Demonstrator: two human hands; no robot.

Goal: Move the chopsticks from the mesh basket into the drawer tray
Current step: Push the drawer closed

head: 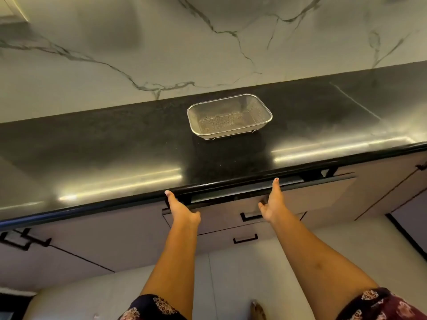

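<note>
The steel mesh basket (229,116) stands on the black countertop (115,153), and I see no chopsticks in it. Below the counter's front edge, the top drawer (231,204) is out by only a narrow gap, so its tray and contents are hidden. My left hand (181,210) lies against the drawer front's left part, one finger reaching up to the counter edge. My right hand (272,202) rests flat on the drawer front further right, fingers pointing up. Neither hand holds anything.
A marble-patterned wall (161,42) rises behind the counter. More drawers with black handles (245,239) sit below the top one, and cabinet doors (69,250) flank them. The pale floor (231,285) is underneath.
</note>
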